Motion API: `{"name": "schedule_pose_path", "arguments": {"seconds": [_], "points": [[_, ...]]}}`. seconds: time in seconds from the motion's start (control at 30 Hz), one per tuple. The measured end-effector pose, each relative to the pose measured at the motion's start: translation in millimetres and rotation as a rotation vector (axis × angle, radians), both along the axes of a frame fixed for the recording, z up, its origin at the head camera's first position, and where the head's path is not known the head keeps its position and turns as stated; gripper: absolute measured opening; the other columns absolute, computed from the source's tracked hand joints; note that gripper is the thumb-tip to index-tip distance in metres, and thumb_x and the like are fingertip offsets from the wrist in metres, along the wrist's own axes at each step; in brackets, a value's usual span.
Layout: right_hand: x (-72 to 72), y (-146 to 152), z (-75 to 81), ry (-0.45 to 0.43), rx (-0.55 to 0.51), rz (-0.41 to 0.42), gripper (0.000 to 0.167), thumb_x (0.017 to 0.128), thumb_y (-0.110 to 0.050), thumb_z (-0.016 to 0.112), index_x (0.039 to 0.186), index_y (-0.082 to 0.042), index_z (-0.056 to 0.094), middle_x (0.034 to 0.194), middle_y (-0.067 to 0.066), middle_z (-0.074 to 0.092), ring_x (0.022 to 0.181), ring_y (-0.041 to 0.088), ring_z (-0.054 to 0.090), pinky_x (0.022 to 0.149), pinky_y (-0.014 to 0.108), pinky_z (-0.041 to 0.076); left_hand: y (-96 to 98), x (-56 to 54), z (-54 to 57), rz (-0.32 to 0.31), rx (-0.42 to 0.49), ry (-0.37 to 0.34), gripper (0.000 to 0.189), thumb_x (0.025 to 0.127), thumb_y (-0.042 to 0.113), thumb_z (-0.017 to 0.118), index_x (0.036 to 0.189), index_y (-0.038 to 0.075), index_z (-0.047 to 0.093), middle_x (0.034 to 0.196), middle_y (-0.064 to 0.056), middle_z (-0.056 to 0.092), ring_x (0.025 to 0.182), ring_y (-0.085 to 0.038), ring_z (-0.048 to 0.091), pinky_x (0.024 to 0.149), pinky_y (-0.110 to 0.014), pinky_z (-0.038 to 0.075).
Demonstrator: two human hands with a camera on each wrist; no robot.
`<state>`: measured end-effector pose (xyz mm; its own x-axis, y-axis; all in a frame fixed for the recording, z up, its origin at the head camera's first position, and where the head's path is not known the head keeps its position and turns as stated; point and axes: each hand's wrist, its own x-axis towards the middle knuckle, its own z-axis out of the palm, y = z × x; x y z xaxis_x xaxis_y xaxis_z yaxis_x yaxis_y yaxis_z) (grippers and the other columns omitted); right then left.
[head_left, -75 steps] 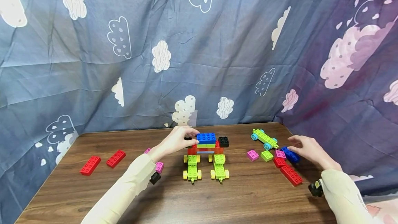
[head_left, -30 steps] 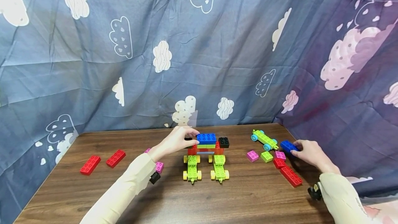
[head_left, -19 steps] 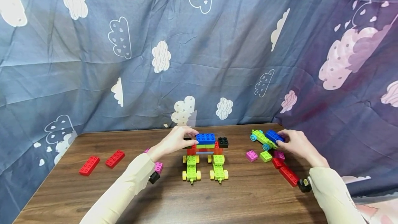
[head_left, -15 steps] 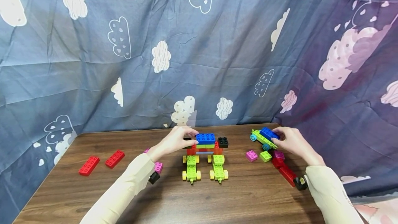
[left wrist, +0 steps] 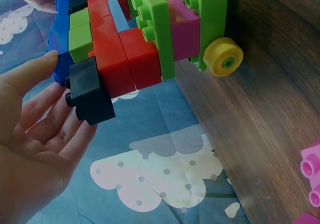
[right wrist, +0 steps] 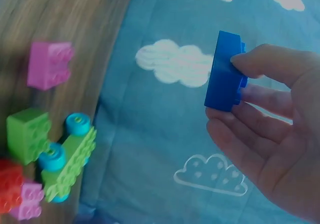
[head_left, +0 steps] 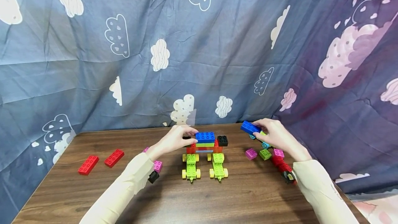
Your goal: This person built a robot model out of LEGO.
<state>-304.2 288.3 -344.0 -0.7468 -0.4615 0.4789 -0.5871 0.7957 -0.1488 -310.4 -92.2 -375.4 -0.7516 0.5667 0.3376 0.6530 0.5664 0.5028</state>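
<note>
In the head view, my left hand holds the left end of a blue building brick on top of a brick model. That model has lime bricks, red bricks, black end bricks and two lime wheeled bases with yellow wheels. The left wrist view has my thumb on the blue brick and my fingers behind the near black brick. My right hand pinches a second blue building brick between thumb and fingers, raised above a lime wheeled base with blue wheels.
Two red bricks lie at the table's left. A pink brick sits near my left sleeve. Right of the model are a pink brick, a lime brick and red bricks, partly under my right forearm. A cloud-patterned curtain hangs behind the table.
My right hand has taken hold of the blue brick at the right, lifted it and carried it left past the blue-wheeled base. My left hand stays on the model.
</note>
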Motion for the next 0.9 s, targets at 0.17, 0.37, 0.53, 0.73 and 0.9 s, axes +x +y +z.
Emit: {"name": "schedule_pose_path", "arguments": {"seconds": [0.17, 0.37, 0.53, 0.73, 0.9], "points": [[1.6, -15, 7.5, 0.003, 0.026, 0.033, 0.028, 0.081, -0.012, 0.078, 0.108, -0.003, 0.072, 0.095, 0.009, 0.074, 0.079, 0.020, 0.064, 0.072, 0.036, 0.055, -0.6, -1.0, -0.2, -0.006, -0.006, 0.005, 0.032, 0.090, 0.023, 0.073, 0.118, 0.007, 0.071, 0.111, -0.006, 0.073, 0.097, -0.017, 0.069, 0.089, -0.033, 0.057], [6.3, -31, 14.6, -0.029, 0.049, 0.068, 0.030, 0.082, -0.010, 0.078, 0.110, -0.002, 0.070, 0.100, 0.010, 0.073, 0.084, 0.021, 0.065, 0.077, 0.040, 0.057, -0.4, 0.9, 1.0, -0.007, 0.003, -0.011, 0.032, 0.091, 0.023, 0.072, 0.119, 0.008, 0.071, 0.112, -0.005, 0.073, 0.098, -0.017, 0.068, 0.089, -0.033, 0.057], [8.7, -45, 19.5, -0.039, 0.035, 0.108, 0.029, 0.083, -0.009, 0.077, 0.110, -0.002, 0.070, 0.097, 0.008, 0.072, 0.083, 0.019, 0.064, 0.076, 0.038, 0.056, -1.0, 0.9, 0.4, -0.006, 0.028, -0.001, 0.032, 0.091, 0.026, 0.072, 0.118, 0.008, 0.071, 0.111, -0.005, 0.073, 0.098, -0.017, 0.068, 0.088, -0.034, 0.057], [9.8, -59, 23.6, -0.077, 0.048, 0.130, 0.031, 0.085, -0.011, 0.075, 0.114, -0.002, 0.069, 0.101, 0.009, 0.072, 0.085, 0.018, 0.063, 0.078, 0.039, 0.057, -1.4, 0.9, -1.1, 0.021, 0.033, 0.005, 0.031, 0.090, 0.026, 0.073, 0.115, 0.008, 0.072, 0.109, -0.005, 0.074, 0.097, -0.017, 0.069, 0.089, -0.035, 0.056], [10.4, -69, 24.6, -0.088, 0.046, 0.165, 0.030, 0.085, -0.011, 0.075, 0.114, -0.003, 0.070, 0.104, 0.009, 0.072, 0.089, 0.018, 0.064, 0.080, 0.039, 0.057, -1.3, 1.2, -2.0, 0.031, 0.035, 0.011, 0.028, 0.090, 0.026, 0.073, 0.112, 0.008, 0.073, 0.106, -0.005, 0.074, 0.095, -0.017, 0.069, 0.088, -0.034, 0.057]]}}
